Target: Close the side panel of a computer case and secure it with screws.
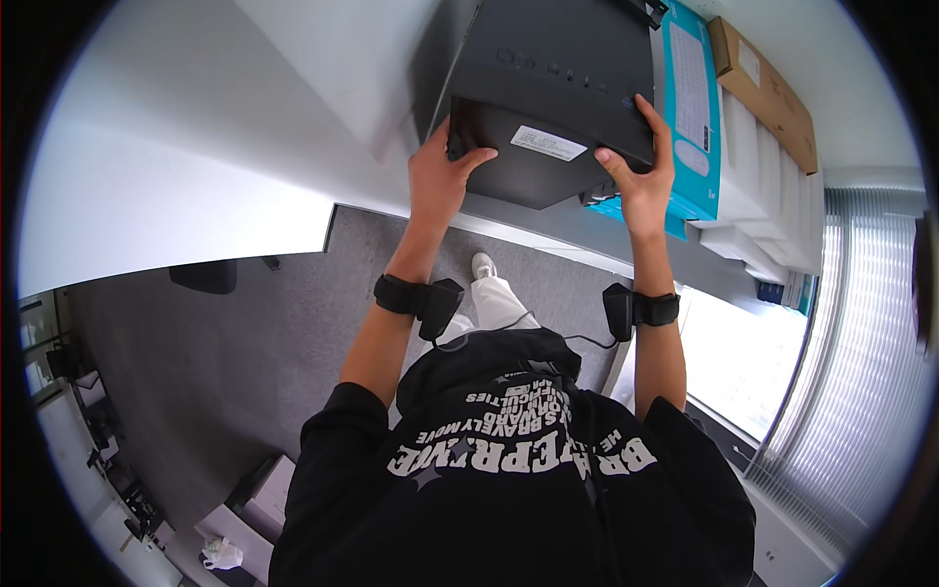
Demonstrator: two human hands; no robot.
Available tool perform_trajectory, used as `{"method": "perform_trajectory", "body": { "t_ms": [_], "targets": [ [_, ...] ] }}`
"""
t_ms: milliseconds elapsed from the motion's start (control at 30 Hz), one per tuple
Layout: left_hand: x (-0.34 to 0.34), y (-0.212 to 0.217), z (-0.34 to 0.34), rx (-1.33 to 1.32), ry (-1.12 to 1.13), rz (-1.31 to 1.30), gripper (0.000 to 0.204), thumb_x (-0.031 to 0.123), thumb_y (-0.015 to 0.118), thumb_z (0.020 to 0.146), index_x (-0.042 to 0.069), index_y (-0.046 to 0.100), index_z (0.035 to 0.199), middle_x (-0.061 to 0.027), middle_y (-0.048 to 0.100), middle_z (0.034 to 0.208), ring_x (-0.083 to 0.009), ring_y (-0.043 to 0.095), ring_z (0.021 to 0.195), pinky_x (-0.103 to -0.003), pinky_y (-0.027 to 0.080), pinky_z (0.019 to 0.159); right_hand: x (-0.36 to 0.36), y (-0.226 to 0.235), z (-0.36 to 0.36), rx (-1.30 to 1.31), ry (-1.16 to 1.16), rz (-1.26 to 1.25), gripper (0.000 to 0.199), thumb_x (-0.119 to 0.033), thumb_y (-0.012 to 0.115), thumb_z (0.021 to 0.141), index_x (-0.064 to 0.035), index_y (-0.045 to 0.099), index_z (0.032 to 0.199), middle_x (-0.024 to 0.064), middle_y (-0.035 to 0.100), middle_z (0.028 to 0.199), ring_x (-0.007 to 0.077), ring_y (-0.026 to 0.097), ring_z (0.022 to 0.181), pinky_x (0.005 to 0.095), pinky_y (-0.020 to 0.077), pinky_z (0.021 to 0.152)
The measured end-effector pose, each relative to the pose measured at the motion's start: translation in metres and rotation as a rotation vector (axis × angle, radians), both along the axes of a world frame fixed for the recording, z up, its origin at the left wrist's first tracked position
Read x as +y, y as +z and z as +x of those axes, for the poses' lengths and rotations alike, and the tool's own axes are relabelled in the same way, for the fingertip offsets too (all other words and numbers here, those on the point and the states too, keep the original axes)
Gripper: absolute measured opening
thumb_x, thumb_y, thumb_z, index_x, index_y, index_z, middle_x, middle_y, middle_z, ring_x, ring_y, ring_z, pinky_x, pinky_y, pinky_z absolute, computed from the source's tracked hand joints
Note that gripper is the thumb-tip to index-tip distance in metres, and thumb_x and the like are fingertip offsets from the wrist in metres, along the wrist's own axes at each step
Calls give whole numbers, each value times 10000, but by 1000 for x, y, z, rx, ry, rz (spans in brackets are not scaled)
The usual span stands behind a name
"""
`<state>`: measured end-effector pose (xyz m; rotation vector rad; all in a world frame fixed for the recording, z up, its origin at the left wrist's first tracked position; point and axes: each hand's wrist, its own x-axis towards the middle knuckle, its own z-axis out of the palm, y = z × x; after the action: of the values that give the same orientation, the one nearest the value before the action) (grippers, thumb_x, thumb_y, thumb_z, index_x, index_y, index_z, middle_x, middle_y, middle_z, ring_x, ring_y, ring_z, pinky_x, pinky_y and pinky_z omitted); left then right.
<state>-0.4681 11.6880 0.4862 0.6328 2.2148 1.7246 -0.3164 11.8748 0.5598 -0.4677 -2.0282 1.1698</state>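
At the top centre of the frame, a black desktop computer case on a white table is gripped at both near corners, left hand and right hand fingers curled around it.

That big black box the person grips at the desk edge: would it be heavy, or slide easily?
The black box is probably rigid and fairly heavy: the left hand and right hand both grip its near end. Its smooth casing might slide on the white desk. Being broad and flat, it seems unlikely to roll.
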Motion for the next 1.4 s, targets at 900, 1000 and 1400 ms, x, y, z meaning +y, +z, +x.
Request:
{"method": "perform_trajectory", "body": {
  "t_ms": [900, 1000, 1400],
  "targets": [
    [1, -1, 9, -19, -22, -73, 607, 183, 713, 853, 8, 453, 1373, -194, 620, 1253, -336, 577, 1190, -383, 450, 980, 35, 45, 28, -359, 295, -53, 854, -115, 797, 775, -149, 358, 1506, 159, 421, 1490, 309, 443, 1360, 399, 400, 1092],
    [2, 29, 14, -76, -39, -55, 712, 213, 701, 859, -14, 362, 1442, -258, 579, 1307, -414, 531, 1254, -419, 426, 1033, 69, 76, 30, -455, 303, 25, 780, -178, 762, 819, -165, 382, 1500, 180, 382, 1528, 321, 359, 1427, 420, 362, 1123],
    [12, 44, 13, -259, -82, 165, 666, 138, 686, 895, -55, 300, 1402, -208, 496, 1383, -282, 478, 1315, -388, 355, 1099, 177, 97, -113, -613, 524, 620, 457, -131, 633, 902, -97, 555, 1351, 176, 459, 1471, 350, 501, 1296, 402, 450, 1040]
  ]
}}
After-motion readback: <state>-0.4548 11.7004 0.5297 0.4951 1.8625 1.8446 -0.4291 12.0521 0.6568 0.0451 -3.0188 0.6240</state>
